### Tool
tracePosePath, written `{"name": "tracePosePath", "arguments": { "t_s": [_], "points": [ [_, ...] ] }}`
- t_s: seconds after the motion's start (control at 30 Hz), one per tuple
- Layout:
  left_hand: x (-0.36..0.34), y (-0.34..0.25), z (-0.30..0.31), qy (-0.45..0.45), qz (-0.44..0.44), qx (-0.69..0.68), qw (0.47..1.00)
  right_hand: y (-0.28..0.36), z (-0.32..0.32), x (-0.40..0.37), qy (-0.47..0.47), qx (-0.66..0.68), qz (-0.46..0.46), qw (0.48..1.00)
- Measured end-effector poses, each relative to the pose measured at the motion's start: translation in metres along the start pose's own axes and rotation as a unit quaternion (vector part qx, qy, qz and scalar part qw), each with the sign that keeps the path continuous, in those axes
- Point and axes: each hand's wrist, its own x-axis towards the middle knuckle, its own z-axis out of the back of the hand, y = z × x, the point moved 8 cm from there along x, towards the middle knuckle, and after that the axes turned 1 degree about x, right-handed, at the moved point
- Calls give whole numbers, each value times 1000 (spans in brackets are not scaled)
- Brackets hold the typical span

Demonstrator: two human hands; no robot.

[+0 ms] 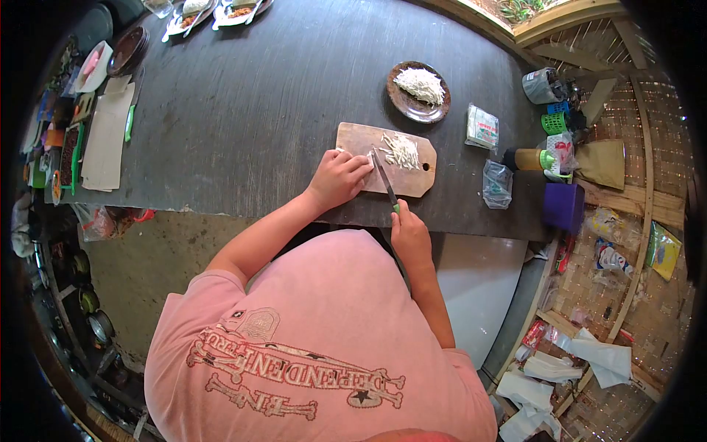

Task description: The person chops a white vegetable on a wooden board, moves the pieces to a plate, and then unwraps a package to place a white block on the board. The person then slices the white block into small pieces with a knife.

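Note:
A wooden cutting board (353, 134) lies near the front edge of the dark table. My left hand (340, 177) rests on its left part, fingers bent and pressed down on a pale food piece (370, 158), mostly hidden under them. In my right hand (410, 234) is a knife (384, 177) with a green handle, its blade angled across the board beside my left fingertips. Thin white strips (401, 151) are heaped on the board just right of the blade. Behind the board, a brown plate (398, 104) carries a larger mound of similar white shreds (420, 85).
On the right stand a plastic-wrapped packet (482, 127), a clear plastic bag (497, 184), a green-lidded jar (528, 159) and a purple container (564, 208). Far left are cardboard (107, 140), a green-handled knife (130, 123) and stacked brown plates (128, 51). Two served plates (188, 18) sit at the back.

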Motion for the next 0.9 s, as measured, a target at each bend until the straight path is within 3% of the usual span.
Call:
{"name": "tracePosePath", "arguments": {
  "t_s": [0.2, 0.3, 0.4, 0.67, 0.9],
  "points": [
    [-2, -1, 0, -2, -12, -2, 1000, -8, -31, 6, -18, -31, -23, 999],
    [0, -1, -2, -9, -6, -8, 1000, -8, -28, 22, -60, 23, -5, 998],
    [2, 3, 0, 2, -1, 5, 1000, -10, -12, 17, -7, 136, -32, 990],
    [-2, 1, 0, -7, 5, -11, 1000, -9, 11, -5, -38, 116, -14, 992],
    [0, 1, 2, -12, 2, -16, 1000, 0, 4, -7, -10, 95, 14, 995]
  ]
}}
